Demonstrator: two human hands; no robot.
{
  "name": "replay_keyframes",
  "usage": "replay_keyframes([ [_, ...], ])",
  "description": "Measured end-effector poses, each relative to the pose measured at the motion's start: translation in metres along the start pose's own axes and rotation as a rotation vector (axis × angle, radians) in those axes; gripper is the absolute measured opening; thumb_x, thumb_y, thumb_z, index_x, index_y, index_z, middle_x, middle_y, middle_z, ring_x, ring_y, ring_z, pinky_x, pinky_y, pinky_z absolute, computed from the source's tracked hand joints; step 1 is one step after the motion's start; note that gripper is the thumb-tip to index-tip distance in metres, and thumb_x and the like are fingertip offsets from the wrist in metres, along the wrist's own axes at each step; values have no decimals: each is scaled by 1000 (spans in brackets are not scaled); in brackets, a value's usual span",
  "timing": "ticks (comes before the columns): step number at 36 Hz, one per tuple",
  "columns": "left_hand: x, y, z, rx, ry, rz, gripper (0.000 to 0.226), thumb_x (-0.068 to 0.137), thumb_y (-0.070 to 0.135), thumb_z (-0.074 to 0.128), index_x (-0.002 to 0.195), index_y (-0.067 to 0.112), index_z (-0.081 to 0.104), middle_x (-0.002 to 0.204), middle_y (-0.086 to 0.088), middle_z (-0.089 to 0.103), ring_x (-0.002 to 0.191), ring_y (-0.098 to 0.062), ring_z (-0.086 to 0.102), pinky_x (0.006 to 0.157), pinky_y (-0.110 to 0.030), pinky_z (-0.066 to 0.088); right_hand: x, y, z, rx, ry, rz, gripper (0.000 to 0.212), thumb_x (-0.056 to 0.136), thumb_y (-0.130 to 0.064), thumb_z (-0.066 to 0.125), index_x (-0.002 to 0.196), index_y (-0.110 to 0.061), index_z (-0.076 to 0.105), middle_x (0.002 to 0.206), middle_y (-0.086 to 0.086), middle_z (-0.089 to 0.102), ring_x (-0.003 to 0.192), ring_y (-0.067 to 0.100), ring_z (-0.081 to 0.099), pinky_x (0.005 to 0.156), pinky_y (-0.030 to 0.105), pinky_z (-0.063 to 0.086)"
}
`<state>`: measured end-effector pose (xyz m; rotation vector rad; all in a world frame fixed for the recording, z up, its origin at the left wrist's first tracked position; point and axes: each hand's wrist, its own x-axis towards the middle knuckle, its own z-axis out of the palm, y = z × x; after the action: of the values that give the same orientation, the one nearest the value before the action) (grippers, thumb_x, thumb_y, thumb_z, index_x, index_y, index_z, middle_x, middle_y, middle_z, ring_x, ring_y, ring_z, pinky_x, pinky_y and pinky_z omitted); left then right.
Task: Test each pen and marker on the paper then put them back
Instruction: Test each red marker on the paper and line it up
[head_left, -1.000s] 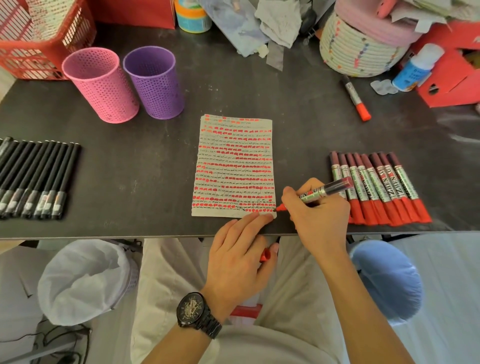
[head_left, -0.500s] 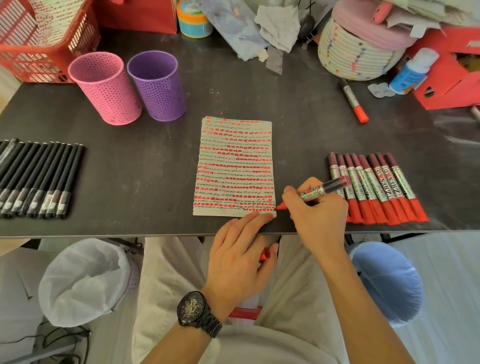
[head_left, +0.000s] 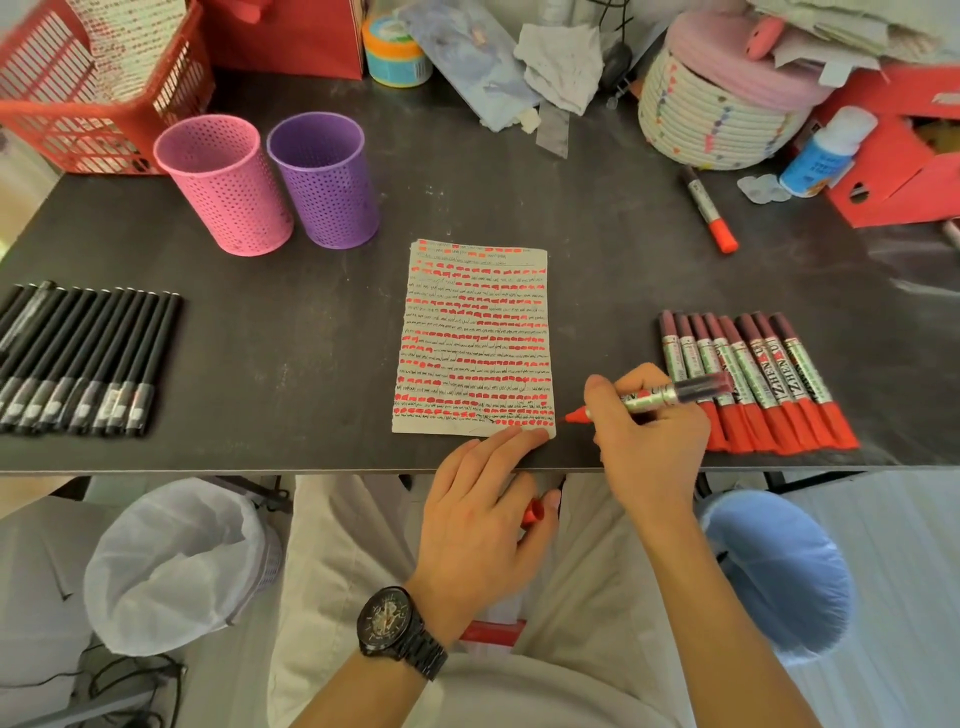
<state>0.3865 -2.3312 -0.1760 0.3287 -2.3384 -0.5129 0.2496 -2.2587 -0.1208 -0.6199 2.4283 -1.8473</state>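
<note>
A sheet of paper (head_left: 475, 332) full of red marks and scribbled lines lies in the middle of the dark table. My right hand (head_left: 647, 441) grips an uncapped red marker (head_left: 670, 395), its tip just off the paper's lower right corner. My left hand (head_left: 483, 499) presses its fingertips on the paper's bottom edge and pinches the red cap (head_left: 532, 513) under the thumb. A row of capped red markers (head_left: 753, 379) lies to the right. A row of black pens (head_left: 83, 358) lies at the left.
A pink cup (head_left: 223, 182) and a purple cup (head_left: 324, 176) stand behind the paper. One more red marker (head_left: 709, 208) lies at the back right. A red basket (head_left: 93, 93), a woven basket (head_left: 722, 109) and a glue bottle (head_left: 826, 150) crowd the back edge.
The marker tip has slid right, off the paper's lower right corner. My left hand has stayed in place on the paper's edge.
</note>
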Motion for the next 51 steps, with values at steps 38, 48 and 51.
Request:
replay_keyframes([
  [38,-52,1,-57,-907,-206,-948,28,88,22,63,111,7,62,96,-7,75,85,-13,69,72,-22,54,-107,8,-23,531,-208,717,24,79,-42,67,63,-24,71,65,14,69,47,17,58,43,24,45],
  [48,-50,-2,-60,-864,-284,-886,18,88,30,68,105,30,71,99,0,74,90,-17,69,79,-30,57,-114,5,-19,447,-293,613,27,82,-44,72,77,-17,74,71,17,70,50,19,58,46,26,46],
  [51,-48,-3,-63,-832,-369,-850,16,89,39,69,104,40,70,102,4,73,96,-17,68,84,-41,56,-115,7,-23,392,-365,587,29,79,-44,76,81,-16,77,71,15,71,51,17,59,47,24,47],
])
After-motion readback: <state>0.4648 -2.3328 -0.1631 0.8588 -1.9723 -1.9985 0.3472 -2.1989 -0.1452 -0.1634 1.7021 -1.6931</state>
